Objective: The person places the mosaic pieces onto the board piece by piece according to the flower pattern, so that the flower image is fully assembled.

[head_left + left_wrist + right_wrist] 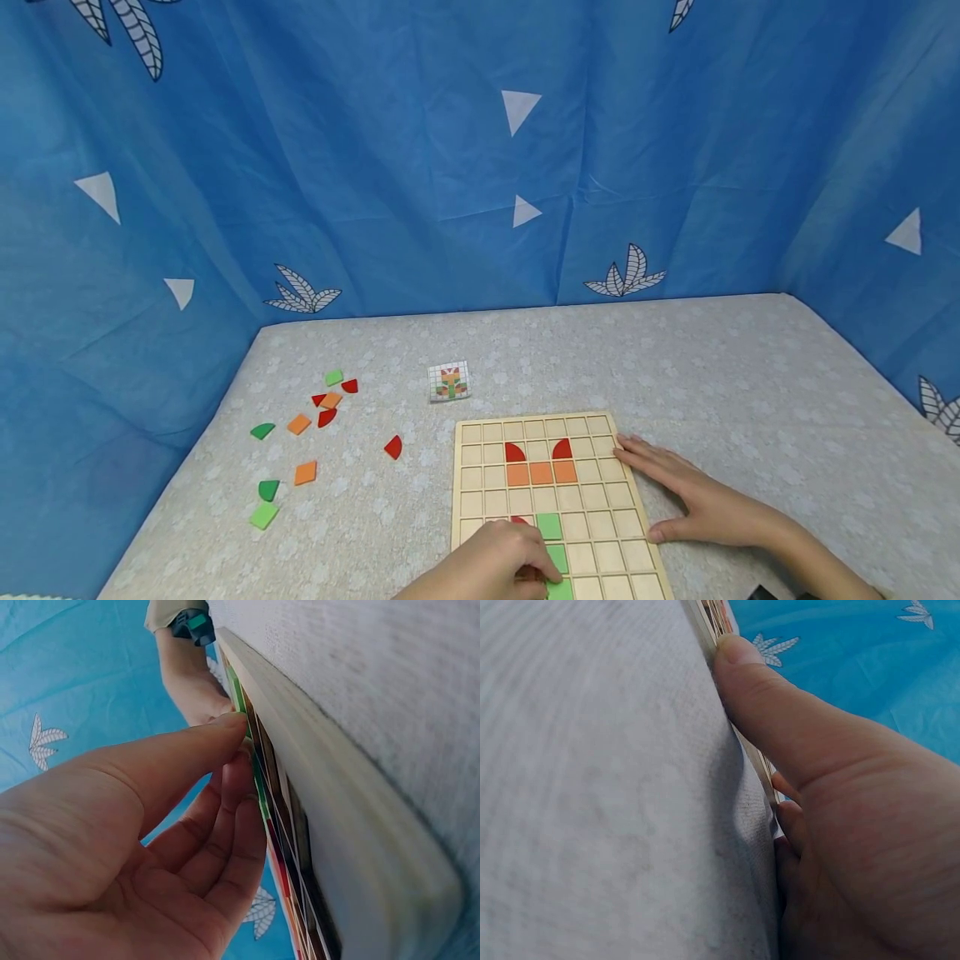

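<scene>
A pale wooden grid board (597, 498) lies flat on the table. Over its near left part is my left hand (495, 560), fingers curled down, thumb and fingertips pinching at a light green square tile (559, 590). Two more green tiles (549, 526) sit in cells just above it. A red piece (520, 520) is partly hidden behind this hand. Farther up the board, a row of orange square tiles (541, 473) has two red quarter-circles (514, 452) above it. My right hand (705, 500) rests along the board's right edge, thumb and fingertips touching it, fingers extended.
Loose pieces lie on the table at left: orange squares (306, 473), green quarter-circles (262, 431), light green squares (263, 515) and red pieces (393, 447). Beyond the board lies a small pattern card (448, 382). A blue curtain (420, 167) surrounds the back and sides.
</scene>
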Available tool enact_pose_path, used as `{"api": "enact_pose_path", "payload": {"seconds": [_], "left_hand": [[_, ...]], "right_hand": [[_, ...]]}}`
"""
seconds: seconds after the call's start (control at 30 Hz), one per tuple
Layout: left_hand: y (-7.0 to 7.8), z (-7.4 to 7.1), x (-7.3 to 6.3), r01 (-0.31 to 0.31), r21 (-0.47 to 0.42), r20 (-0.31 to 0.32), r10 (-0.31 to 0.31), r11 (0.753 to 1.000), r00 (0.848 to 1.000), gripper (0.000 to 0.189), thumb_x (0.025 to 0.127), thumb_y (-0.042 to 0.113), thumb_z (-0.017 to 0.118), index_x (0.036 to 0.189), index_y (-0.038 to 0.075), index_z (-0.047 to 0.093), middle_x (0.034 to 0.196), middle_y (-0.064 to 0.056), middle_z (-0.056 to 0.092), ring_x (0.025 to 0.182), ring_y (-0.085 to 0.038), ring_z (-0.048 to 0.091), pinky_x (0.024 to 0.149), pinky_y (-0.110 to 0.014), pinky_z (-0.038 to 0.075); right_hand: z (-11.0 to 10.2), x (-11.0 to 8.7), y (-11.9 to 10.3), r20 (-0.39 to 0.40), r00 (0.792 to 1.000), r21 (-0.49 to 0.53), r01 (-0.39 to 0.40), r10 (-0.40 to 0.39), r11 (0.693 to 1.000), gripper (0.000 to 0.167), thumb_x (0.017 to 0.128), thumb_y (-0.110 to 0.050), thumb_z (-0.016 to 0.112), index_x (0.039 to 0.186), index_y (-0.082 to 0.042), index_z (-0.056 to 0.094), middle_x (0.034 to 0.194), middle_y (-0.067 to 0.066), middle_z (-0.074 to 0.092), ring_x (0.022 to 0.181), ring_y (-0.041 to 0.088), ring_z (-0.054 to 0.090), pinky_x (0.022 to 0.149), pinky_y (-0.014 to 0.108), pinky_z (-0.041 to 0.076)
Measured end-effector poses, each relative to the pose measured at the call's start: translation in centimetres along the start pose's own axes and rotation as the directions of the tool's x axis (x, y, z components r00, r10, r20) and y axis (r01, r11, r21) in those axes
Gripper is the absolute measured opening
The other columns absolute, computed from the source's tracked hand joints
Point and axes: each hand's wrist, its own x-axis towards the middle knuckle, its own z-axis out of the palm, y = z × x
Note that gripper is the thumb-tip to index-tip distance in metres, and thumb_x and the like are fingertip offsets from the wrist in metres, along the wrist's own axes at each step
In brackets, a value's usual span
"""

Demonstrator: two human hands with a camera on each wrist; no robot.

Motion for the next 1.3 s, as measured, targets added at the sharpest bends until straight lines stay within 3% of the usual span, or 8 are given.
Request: {"api": "enact_pose_path", "payload": {"seconds": [0.13,0.47,0.63,0.8,0.9,1.03,1.23,1.3], "left_hand": [[0.1,-0.2,0.0,0.015,-0.028,-0.003,-0.015,0.999,1.000,0.014,0.076,0.003,0.074,0.084,0.014,0.075,0.071,0.018,0.058,0.067,0.014,0.042,0.060,-0.002,0.034],[0.3,-1.5,-0.6,0.036,-0.086,-0.080,-0.043,0.996,0.996,0.015,0.077,0.002,0.073,0.074,0.016,0.072,0.073,0.020,0.054,0.066,0.015,0.042,0.060,-0.003,0.038],[-0.1,-3.0,-1.6,0.056,-0.137,-0.112,-0.072,0.989,0.991,0.014,0.078,0.002,0.073,0.076,0.016,0.071,0.076,0.019,0.056,0.069,0.011,0.047,0.062,-0.007,0.041],[-1.3,-5.0,-3.0,0.120,-0.202,-0.137,-0.149,0.972,0.979,0.009,0.081,0.006,0.073,0.080,0.015,0.072,0.078,0.019,0.059,0.070,0.006,0.051,0.063,-0.013,0.045],[-2.3,-5.9,-4.1,0.165,-0.261,-0.159,-0.211,0.951,0.964,0.006,0.082,0.007,0.072,0.081,0.013,0.072,0.077,0.018,0.059,0.069,0.003,0.053,0.064,-0.018,0.048],[-3.8,-6.9,-5.9,0.242,-0.279,-0.195,-0.302,0.929,0.933,0.004,0.083,0.009,0.072,0.081,0.012,0.072,0.078,0.016,0.060,0.068,-0.001,0.055,0.064,-0.023,0.049],[-5.4,-8.4,-8.5,0.373,-0.274,-0.216,-0.435,0.886,0.874,0.005,0.084,0.015,0.071,0.084,0.010,0.073,0.079,0.013,0.063,0.068,-0.006,0.057,0.063,-0.026,0.049],[-5.9,-9.0,-9.3,0.418,-0.267,-0.236,-0.479,0.868,0.846,0.006,0.084,0.015,0.071,0.086,0.010,0.073,0.081,0.012,0.064,0.069,-0.006,0.057,0.063,-0.026,0.050]], "right_hand": [[0.0,0.0,0.0,-0.004,1.000,0.009,-0.002,0.002,1.000,0.088,0.076,-0.034,0.075,0.148,-0.010,0.029,0.151,0.014,0.020,0.138,0.016,0.014,0.096,0.012,0.010],[0.1,0.1,0.1,-0.007,1.000,0.011,0.013,-0.013,1.000,0.088,0.076,-0.033,0.075,0.147,-0.009,0.029,0.151,0.015,0.020,0.138,0.016,0.014,0.096,0.009,0.008],[0.0,0.0,0.0,0.004,1.000,0.013,0.006,-0.006,1.000,0.088,0.077,-0.033,0.075,0.148,-0.009,0.028,0.151,0.015,0.019,0.138,0.016,0.013,0.096,0.010,0.008],[0.0,0.0,0.1,0.007,1.000,0.011,0.004,-0.004,1.000,0.088,0.077,-0.034,0.075,0.148,-0.010,0.028,0.152,0.014,0.019,0.138,0.016,0.013,0.097,0.011,0.009],[0.0,0.0,0.1,-0.001,1.000,0.011,0.005,-0.005,1.000,0.088,0.077,-0.034,0.075,0.147,-0.010,0.029,0.151,0.014,0.020,0.138,0.016,0.013,0.096,0.011,0.009],[0.0,0.0,0.0,-0.004,1.000,0.009,-0.003,0.003,1.000,0.088,0.076,-0.034,0.075,0.147,-0.011,0.029,0.151,0.014,0.020,0.138,0.015,0.014,0.097,0.014,0.012],[0.0,0.0,0.0,0.001,1.000,-0.020,-0.012,0.012,1.000,0.087,0.077,-0.035,0.074,0.148,-0.012,0.029,0.152,0.012,0.020,0.138,0.017,0.015,0.098,0.021,0.018],[-0.1,0.0,-0.1,0.002,1.000,-0.028,-0.020,0.020,0.999,0.087,0.077,-0.036,0.074,0.148,-0.013,0.029,0.152,0.012,0.020,0.138,0.017,0.015,0.099,0.024,0.020]]}}
